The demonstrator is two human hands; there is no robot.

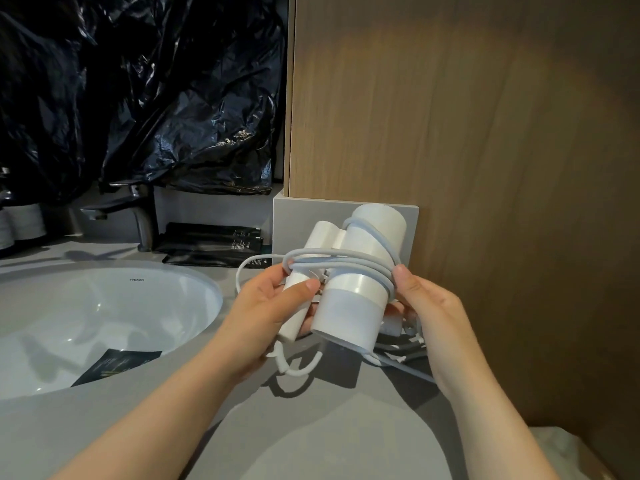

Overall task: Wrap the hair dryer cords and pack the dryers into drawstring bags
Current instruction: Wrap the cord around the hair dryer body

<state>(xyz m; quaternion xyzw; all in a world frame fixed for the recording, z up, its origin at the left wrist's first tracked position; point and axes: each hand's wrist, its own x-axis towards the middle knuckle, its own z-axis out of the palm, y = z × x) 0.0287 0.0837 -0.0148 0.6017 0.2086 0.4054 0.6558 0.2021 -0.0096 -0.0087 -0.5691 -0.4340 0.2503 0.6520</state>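
A white hair dryer with its handle folded against the barrel is held above the grey counter. Its pale grey cord runs in several loops around barrel and handle. My left hand grips the folded handle, thumb on top. My right hand holds the cord loops against the right side of the barrel. More cord trails on the counter below the dryer, and a short loop hangs under my left hand. No drawstring bag is in view.
A white sink basin lies at left with a dark packet on its rim. A tap, black sachets and black plastic sheeting are behind. A wooden panel rises at right.
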